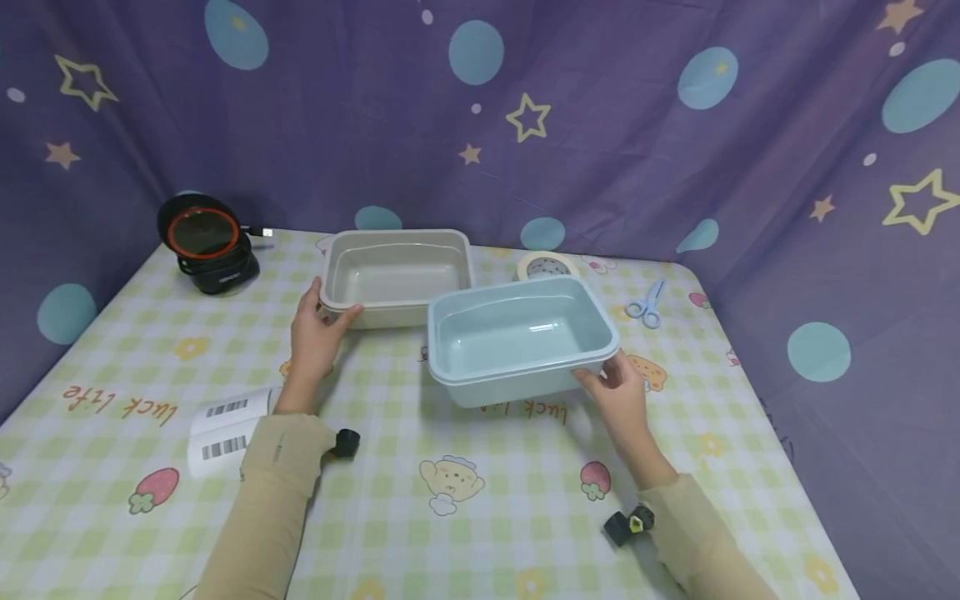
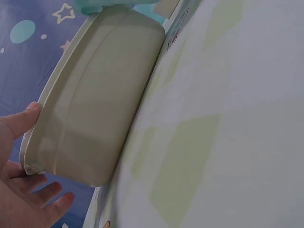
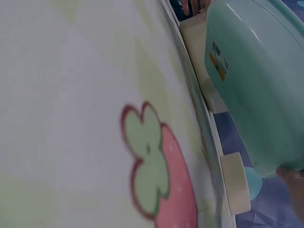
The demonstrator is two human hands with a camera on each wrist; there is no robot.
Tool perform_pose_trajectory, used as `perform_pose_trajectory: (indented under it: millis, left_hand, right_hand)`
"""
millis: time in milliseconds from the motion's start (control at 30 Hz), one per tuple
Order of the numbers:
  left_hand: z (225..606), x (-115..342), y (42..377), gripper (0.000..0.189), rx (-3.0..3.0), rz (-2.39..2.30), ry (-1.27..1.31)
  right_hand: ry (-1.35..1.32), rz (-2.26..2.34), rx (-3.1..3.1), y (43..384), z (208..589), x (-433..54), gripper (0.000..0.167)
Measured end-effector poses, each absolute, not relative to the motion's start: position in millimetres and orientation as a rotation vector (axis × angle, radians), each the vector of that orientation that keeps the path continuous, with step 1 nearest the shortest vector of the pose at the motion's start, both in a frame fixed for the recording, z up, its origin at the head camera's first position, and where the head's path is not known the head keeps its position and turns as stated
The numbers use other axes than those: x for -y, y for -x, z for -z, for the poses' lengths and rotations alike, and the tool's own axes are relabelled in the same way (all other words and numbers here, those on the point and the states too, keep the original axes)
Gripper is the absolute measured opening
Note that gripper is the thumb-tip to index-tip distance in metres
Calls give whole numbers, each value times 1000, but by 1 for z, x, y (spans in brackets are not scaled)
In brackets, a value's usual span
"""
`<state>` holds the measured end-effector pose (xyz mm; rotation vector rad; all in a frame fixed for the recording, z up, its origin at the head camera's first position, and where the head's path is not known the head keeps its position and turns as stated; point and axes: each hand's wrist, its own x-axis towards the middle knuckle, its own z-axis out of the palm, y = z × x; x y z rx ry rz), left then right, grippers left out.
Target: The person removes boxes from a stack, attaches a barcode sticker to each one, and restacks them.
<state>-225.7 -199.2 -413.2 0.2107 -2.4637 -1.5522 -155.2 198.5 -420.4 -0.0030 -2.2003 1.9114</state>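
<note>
The pale blue bin [image 1: 517, 389] hangs tilted above the tabletop [image 1: 390, 533], right of its middle and towards the far edge. The right hand [image 1: 621, 392] grasps its near right corner, thumb on the near wall just below the rim. The grey bin [image 1: 390, 317] stands upright by the far edge, left of the middle; the left hand [image 1: 318, 332] pinches the rim at its near left corner, the other fingers loosely spread. The blue bin's left end overlaps the grey one's near right corner in the head view; I cannot tell whether they touch.

Both bins look like light, stiff, smooth plastic, perhaps a little slippery on the glossy walls. The lipped rim should give the surest hold; one corner alone lets the blue bin tip, so both short ends would carry it more level.

Nothing shows inside either bin. A small sticker [image 3: 218, 61] is on the blue bin's outside. A tape roll [image 3: 235, 183] lies behind it near the far edge, scissors [image 1: 647, 307] near the far right corner. At the far left corner a black case [image 1: 217, 271] stands open, contents unclear.
</note>
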Motion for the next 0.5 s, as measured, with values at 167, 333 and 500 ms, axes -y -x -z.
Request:
perform_pose_trajectory:
  millis: [167, 333, 500]
  left_hand:
    - [413, 197, 227, 87, 2456, 1560, -207]
    - [415, 195, 229, 85, 2420, 1581, -193]
    - [415, 195, 228, 85, 2409, 1594, -227]
  right_hand:
    - [17, -1874, 2259, 152, 422, -210, 60]
    - [-43, -1837, 2278, 147, 423, -221, 60]
    - [-51, -1822, 2275, 146, 427, -229, 60]
